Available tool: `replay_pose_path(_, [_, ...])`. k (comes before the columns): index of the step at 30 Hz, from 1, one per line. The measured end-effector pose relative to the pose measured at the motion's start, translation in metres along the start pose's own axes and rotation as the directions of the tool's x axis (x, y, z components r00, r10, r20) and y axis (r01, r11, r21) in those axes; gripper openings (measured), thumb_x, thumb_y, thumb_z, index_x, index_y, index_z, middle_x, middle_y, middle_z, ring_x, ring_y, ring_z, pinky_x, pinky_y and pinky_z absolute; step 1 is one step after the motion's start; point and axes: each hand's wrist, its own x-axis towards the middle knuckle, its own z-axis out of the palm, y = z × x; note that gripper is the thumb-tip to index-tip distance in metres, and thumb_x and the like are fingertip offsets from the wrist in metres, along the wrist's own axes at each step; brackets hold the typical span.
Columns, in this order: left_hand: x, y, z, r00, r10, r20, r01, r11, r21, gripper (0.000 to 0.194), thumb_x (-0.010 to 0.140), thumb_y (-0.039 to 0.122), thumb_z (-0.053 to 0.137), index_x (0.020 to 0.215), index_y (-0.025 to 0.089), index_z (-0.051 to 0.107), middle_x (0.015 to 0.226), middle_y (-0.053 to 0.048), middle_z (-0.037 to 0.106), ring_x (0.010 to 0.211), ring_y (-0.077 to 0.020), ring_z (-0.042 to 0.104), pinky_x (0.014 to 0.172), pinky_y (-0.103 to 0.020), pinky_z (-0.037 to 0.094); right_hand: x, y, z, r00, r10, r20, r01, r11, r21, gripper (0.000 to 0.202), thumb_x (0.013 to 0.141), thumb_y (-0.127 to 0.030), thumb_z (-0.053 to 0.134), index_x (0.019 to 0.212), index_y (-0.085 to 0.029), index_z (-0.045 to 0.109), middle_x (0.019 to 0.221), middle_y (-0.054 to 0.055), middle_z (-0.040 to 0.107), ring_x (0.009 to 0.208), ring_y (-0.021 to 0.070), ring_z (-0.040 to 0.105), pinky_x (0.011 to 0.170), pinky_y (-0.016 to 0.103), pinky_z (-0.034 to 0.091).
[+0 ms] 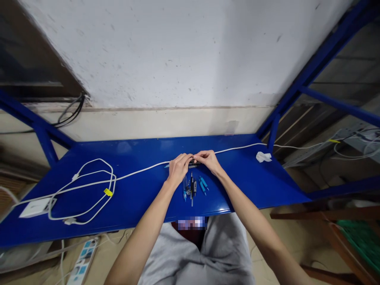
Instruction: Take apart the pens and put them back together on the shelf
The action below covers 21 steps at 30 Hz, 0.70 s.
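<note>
My left hand (179, 168) and my right hand (208, 160) meet over the blue shelf, fingertips pinched close together on something too small to make out. Beneath and beside the fingers lie dark pen-like pieces (195, 163), partly covered by the hands. Nearer the front edge are several loose parts: a clear tube with a blue tip (185, 190), slim black parts (191, 186), a dark piece with a clip (195, 187) and light-blue pieces (204, 184). A white cable runs behind the hands.
On the blue shelf (136, 146), a looped white cable (114, 179) with a yellow tag (108, 192) lies at left, beside a white box (35, 208). A crumpled white tissue (263, 157) is at right. Blue frame posts flank the shelf, and a wall stands behind.
</note>
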Motion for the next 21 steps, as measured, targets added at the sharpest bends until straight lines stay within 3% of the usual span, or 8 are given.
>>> replay_pose_path(6, [0.0,0.0,0.001,0.998,-0.014,0.06,0.014,1.0,-0.003,0.027,0.105,0.033,0.049,0.111,0.021,0.073,0.092,-0.005,0.072,0.086,-0.0156,0.067,0.076,-0.026,0.049,0.0,-0.001,0.002,0.998,0.024,-0.051,-0.025,1.0,-0.017,0.041,0.069,-0.055,0.084,0.07,-0.017,0.069,0.063,0.0,0.065,0.058,0.0122,0.055,0.059,0.025,0.044])
replay_pose_path(16, [-0.001,0.004,-0.002,0.996,-0.039,0.078,0.035,0.998,0.046,0.033,0.106,0.036,0.047,0.096,0.022,0.076,0.082,-0.004,0.07,0.08,-0.0146,0.066,0.07,-0.025,0.044,-0.004,-0.013,0.001,0.999,0.052,0.002,-0.052,0.994,-0.095,0.044,0.074,-0.06,0.078,0.068,-0.017,0.067,0.055,-0.003,0.054,0.05,0.0091,0.038,0.05,0.025,0.03])
replay_pose_path(21, [-0.002,0.002,0.0,0.994,-0.106,0.026,0.106,0.994,0.01,0.027,0.105,0.036,0.05,0.114,0.026,0.073,0.108,-0.003,0.077,0.095,-0.0166,0.073,0.079,-0.025,0.049,-0.001,-0.01,0.003,0.996,-0.041,-0.078,0.031,0.991,-0.131,0.047,0.085,-0.063,0.067,0.073,-0.018,0.07,0.049,-0.004,0.046,0.048,0.0104,0.035,0.051,0.027,0.03])
